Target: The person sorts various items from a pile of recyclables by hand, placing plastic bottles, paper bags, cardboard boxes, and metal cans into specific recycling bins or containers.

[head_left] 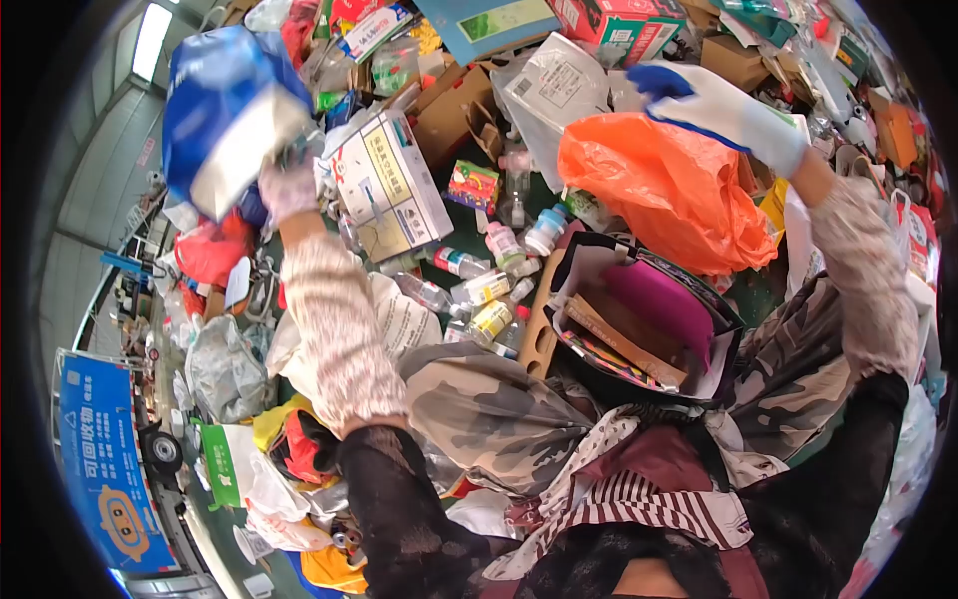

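Nearest the body, a black bag (639,319) lies open, a purple pouch (664,299) inside. Beyond it small bottles (489,290) litter the green belt. Farther left, the left hand (287,188) is clamped on a blue pack (225,110), lifted high. Well apart, the gloved right hand (714,110) rests on an orange bag (664,190); its grip cannot be told.

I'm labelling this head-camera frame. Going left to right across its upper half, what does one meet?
Blue-and-white plastic package in the gloved left hand → white printed cardboard box → small colourful patterned box → orange plastic bag → right hand in a white-and-blue glove.
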`<act>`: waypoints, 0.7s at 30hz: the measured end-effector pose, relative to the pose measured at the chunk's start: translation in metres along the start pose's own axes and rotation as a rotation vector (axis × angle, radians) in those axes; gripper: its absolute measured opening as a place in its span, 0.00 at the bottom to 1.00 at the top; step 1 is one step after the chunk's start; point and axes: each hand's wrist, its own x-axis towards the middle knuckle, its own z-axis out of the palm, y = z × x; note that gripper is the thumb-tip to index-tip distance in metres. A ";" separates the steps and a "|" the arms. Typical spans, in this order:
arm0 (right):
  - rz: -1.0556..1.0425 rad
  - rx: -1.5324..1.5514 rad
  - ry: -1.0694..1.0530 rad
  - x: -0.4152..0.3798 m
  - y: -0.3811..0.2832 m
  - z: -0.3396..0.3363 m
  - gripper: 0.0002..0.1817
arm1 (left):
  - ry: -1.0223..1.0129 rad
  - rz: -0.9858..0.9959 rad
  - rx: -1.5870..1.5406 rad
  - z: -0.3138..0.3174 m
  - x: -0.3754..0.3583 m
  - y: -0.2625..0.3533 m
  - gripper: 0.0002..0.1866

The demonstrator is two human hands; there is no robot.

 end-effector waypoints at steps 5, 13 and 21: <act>0.269 -0.262 -0.398 -0.077 -0.024 -0.007 0.26 | -0.250 -0.149 0.621 0.062 -0.021 -0.107 0.27; 0.453 -0.775 -0.455 -0.135 -0.002 -0.004 0.25 | -0.624 -0.747 1.737 -0.052 -0.153 -0.263 0.27; 0.499 -0.742 -0.543 -0.187 0.021 -0.006 0.24 | -0.392 -0.888 1.449 -0.118 -0.201 -0.322 0.29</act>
